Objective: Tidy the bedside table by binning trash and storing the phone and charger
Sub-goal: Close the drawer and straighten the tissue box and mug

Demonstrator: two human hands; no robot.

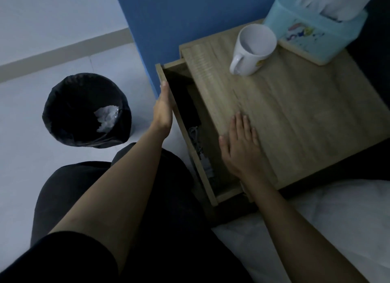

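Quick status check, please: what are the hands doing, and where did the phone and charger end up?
Left hand flat against drawer front, drawer part open. Right hand flat on tabletop. Phone and charger inside drawer. Nothing blocking.

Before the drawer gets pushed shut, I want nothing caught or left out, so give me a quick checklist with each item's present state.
1. Phone inside the drawer: ok, a dark slab lies flat in it.
2. Charger fully inside, cable clear of the edges: cannot tell, too dim.
3. Left hand flat on the drawer front, fingers outside the gap: ok.
4. Right hand steadying the bedside table: ok, palm flat on top.
5. Trash in the bin: ok, crumpled paper inside.
6. Top holds only mug and tissue box: ok.
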